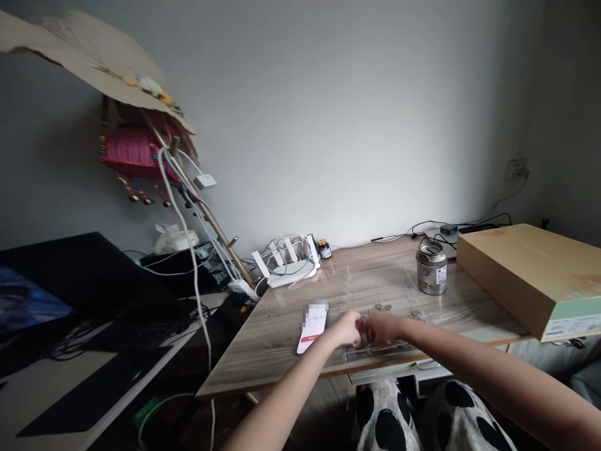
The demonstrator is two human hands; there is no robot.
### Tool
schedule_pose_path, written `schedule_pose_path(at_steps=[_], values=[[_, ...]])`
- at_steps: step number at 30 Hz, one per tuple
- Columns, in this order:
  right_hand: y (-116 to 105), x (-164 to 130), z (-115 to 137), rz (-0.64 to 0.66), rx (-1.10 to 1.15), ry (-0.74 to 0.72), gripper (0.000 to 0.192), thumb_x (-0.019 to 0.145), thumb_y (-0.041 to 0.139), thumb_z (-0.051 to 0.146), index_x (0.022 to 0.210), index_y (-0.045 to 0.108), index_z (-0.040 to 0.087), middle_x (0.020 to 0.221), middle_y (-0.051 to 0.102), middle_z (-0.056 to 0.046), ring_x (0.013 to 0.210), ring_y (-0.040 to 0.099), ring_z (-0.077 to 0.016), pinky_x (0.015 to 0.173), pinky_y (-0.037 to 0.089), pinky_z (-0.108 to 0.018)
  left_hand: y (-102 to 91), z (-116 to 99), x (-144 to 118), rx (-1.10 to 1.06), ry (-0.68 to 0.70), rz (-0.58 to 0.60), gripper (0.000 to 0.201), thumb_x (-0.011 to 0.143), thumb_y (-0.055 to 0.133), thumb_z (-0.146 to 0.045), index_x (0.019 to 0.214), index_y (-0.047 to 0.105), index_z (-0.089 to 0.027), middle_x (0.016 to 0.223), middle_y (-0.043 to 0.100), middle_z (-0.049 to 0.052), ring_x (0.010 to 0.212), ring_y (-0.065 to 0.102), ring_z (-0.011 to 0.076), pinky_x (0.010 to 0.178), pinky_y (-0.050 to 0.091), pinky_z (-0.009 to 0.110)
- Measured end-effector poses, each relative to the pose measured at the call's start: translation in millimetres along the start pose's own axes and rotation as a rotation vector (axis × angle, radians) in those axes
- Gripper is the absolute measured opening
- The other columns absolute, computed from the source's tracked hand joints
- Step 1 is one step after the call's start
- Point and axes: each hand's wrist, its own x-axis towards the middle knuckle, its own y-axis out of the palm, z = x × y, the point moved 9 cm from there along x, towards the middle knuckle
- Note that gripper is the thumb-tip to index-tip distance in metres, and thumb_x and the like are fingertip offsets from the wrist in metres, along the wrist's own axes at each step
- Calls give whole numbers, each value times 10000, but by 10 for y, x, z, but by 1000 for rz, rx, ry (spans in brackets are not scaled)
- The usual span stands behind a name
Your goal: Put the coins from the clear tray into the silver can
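Coins [385, 307], small, round and silvery grey, lie on a clear plastic tray [348, 285] that rests on the wood-grain surface [282, 335]. A few sit close together just beyond the fingers, and another [416, 314] lies off by itself toward the tray's right side. They look flat and dull with a slight shine; their markings are too small to read. The tray is see-through, so the grain shows beneath it, and its edges catch pale glints.

Left hand [349, 329] and right hand [382, 328] are close together over the tray's near part, fingers curled; whether they grip anything, I cannot tell. A phone [313, 327] lies just beside the left hand, and a silvery tin [432, 270] stands upright beyond the right.
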Motion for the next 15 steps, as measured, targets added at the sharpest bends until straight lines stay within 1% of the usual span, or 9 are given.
schedule_pose_path(at_steps=[1,2,4,6,7,9,11,13,15], values=[[-5,5,26,37,-2,6,278,548,539,132,796,663,153,716,643,-41,614,540,-136,529,361,-202,-64,-4,-17,-131,2,-45,209,547,567,-20,722,548,-134,570,563,-7,532,550,114,517,447,219],[-13,8,45,68,7,13,277,541,541,113,786,666,152,711,643,-42,614,539,-136,532,364,-204,-124,-21,-33,-320,22,-81,190,595,545,-30,753,535,-136,606,568,2,564,561,108,556,462,222],[-27,13,56,106,30,21,262,530,561,115,767,668,151,691,639,-35,602,536,-135,530,371,-206,-238,-31,-58,-834,67,-164,163,652,511,-29,775,518,-135,663,573,16,632,577,92,649,475,217],[4,16,21,142,80,25,259,532,571,140,773,665,156,634,620,-10,559,527,-120,511,380,-201,-266,21,-63,-1333,69,-247,149,658,500,-6,753,516,-120,669,573,30,661,585,93,706,477,219],[46,12,-15,173,134,32,267,535,571,152,786,661,158,599,603,6,531,520,-110,497,382,-196,-233,51,-55,-1486,50,-275,143,661,491,1,744,517,-113,664,573,37,659,588,98,713,482,226],[133,-18,-107,219,295,51,286,539,571,178,813,652,156,543,563,31,478,499,-92,457,379,-183,-109,89,-24,-1665,2,-301,117,680,470,-10,739,521,-97,663,579,62,653,595,120,703,497,256],[137,-73,-211,197,453,62,274,531,585,211,789,649,141,519,539,38,448,482,-83,421,368,-174,33,110,20,-1753,-40,-314,102,694,455,-26,740,523,-87,670,585,86,657,602,143,677,508,275],[-12,-143,-318,74,557,57,253,531,594,242,751,647,130,527,548,29,453,482,-81,419,371,-173,160,122,65,-1810,-76,-339,101,703,441,-40,744,524,-80,689,591,104,676,608,159,653,512,276],[-269,-224,-409,-97,637,47,259,558,584,271,762,647,124,574,583,7,487,500,-83,454,391,-177,281,81,119,-1858,-100,-325,108,719,423,-63,752,525,-77,697,593,108,672,609,167,621,514,277]])
